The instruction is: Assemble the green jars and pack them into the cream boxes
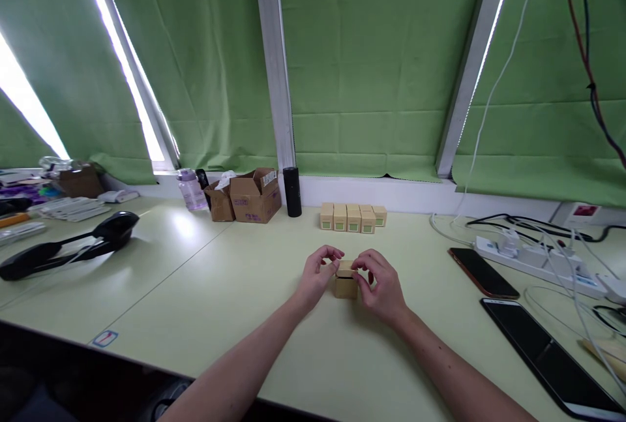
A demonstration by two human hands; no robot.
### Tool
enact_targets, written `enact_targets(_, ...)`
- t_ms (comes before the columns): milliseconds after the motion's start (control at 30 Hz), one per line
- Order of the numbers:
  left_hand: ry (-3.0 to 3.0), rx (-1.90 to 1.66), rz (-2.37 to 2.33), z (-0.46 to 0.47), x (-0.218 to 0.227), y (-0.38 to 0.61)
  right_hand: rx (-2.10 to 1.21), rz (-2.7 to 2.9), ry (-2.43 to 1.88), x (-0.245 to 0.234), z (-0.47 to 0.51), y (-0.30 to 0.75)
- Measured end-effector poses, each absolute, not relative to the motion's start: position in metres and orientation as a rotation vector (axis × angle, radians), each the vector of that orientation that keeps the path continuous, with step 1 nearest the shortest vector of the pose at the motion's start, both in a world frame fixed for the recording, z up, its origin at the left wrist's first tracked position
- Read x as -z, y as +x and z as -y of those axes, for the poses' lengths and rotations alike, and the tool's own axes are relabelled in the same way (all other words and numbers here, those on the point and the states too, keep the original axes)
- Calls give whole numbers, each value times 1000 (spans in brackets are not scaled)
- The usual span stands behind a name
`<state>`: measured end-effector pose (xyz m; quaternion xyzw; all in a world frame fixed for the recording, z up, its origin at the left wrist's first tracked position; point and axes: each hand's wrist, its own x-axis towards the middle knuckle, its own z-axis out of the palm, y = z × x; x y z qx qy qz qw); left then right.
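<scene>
A small tan cardboard box point(345, 284) stands on the pale green table point(235, 304) in front of me. My left hand point(317, 276) curls around its left side, fingertips on its top edge. My right hand point(379, 284) grips the right side, fingers bent over the top. Farther back sits a row of several matching small boxes point(353, 217) with green squares on their fronts.
Two open brown cartons point(249, 197), a black cylinder point(292, 192) and a clear bottle point(191, 189) stand by the wall. A black handheld device point(68, 244) lies left. Two phones point(483, 272) point(548, 351), a power strip point(533, 257) and cables lie right.
</scene>
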<state>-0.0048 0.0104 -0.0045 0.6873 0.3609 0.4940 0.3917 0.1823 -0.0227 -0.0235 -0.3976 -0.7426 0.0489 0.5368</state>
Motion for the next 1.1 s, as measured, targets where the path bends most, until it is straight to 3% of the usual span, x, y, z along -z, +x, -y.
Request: enact_targets(1100,1789,-1220,-935,-7,3,-4,40,1844,-841,28,21,185)
